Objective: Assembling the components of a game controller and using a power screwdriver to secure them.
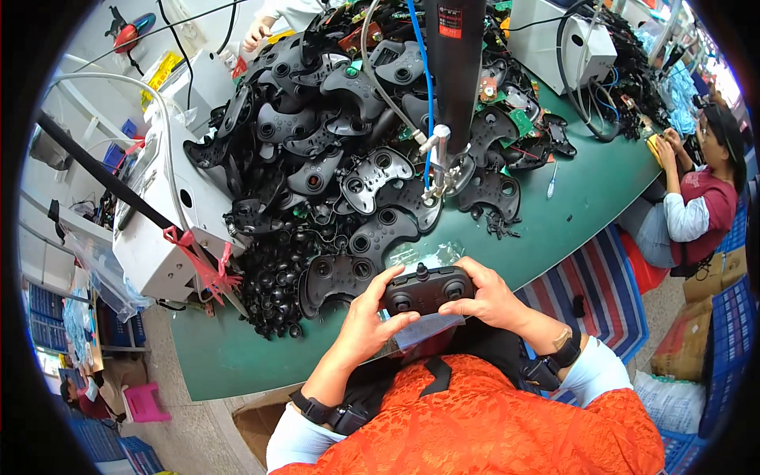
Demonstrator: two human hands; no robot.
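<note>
Both hands hold a black game controller [425, 299] in front of my body, above the near edge of the green table. My left hand [370, 318] grips its left end, with the thumb lying along the near side. Around the right end my right hand [489, 299] is closed, its thumb beside the right stick. Two thumbsticks face up, and a small knob stands at the controller's far edge. Beyond my left hand lies an empty black controller shell [339, 277]. A clear plastic bag [427, 253] lies on the table just past the held controller.
Black controller shells [317, 119] are heaped across the green table [237, 356]. Several black thumbstick caps [273, 277] form a pile at left, beside a white machine [170, 229]. A dark post [459, 71] with hoses rises midtable. A screwdriver [552, 182] lies right; a co-worker [704, 190] sits beyond.
</note>
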